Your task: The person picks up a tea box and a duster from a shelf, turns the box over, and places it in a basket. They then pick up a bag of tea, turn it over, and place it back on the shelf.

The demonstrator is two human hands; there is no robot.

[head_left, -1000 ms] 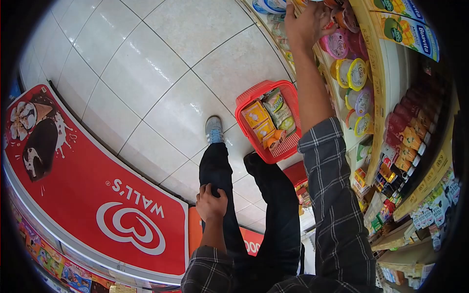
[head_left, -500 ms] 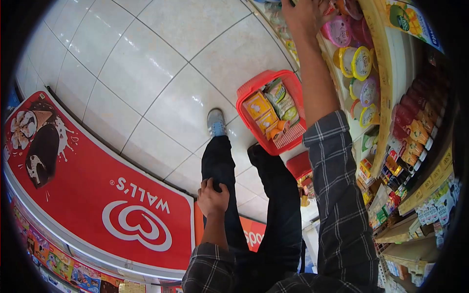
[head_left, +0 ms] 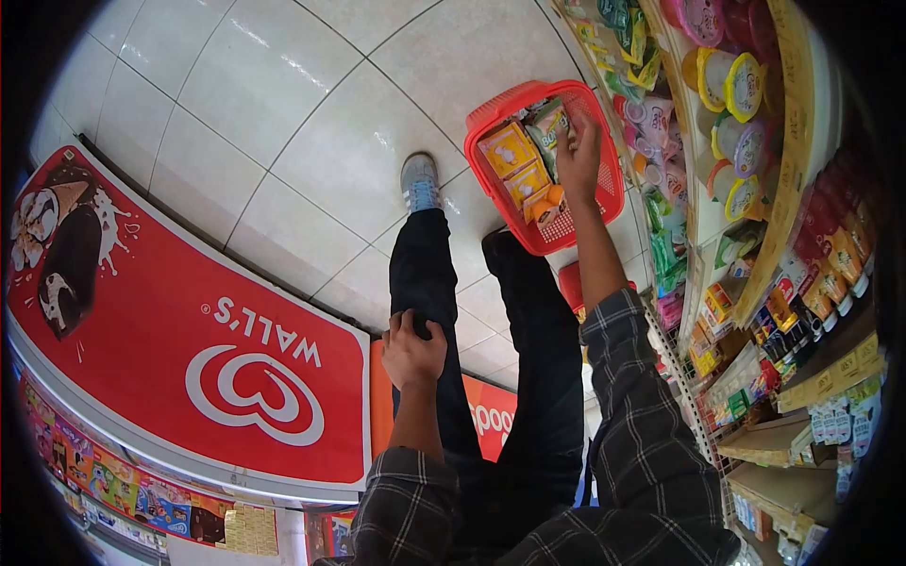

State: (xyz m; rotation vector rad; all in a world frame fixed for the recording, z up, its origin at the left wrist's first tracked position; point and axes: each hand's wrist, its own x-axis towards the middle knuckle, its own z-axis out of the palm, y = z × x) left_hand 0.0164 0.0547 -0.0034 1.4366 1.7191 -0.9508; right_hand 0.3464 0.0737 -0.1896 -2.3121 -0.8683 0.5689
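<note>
My right hand (head_left: 578,158) is over the red basket (head_left: 531,88) on the floor, its fingers apart at the edge of a green and white packet (head_left: 547,127). I cannot make out anything held in it. Inside the basket, yellow packets (head_left: 511,151) lie beside the green one, with orange items (head_left: 544,205) near the lower end. My left hand (head_left: 413,353) rests on my left knee, with thumb and fingers apart and dark trouser cloth showing between them.
A red freezer side (head_left: 142,377) stands on the left. Shelves on the right hold jelly cups (head_left: 743,87), green packets (head_left: 666,247) and bottles. A second red basket (head_left: 571,286) is partly hidden by my right arm. My shoe (head_left: 420,179) is on the tiled floor.
My right hand has come away from the shelf at the top and moved over the basket. The view has shifted, showing more of the shelves. My left hand stays on the knee.
</note>
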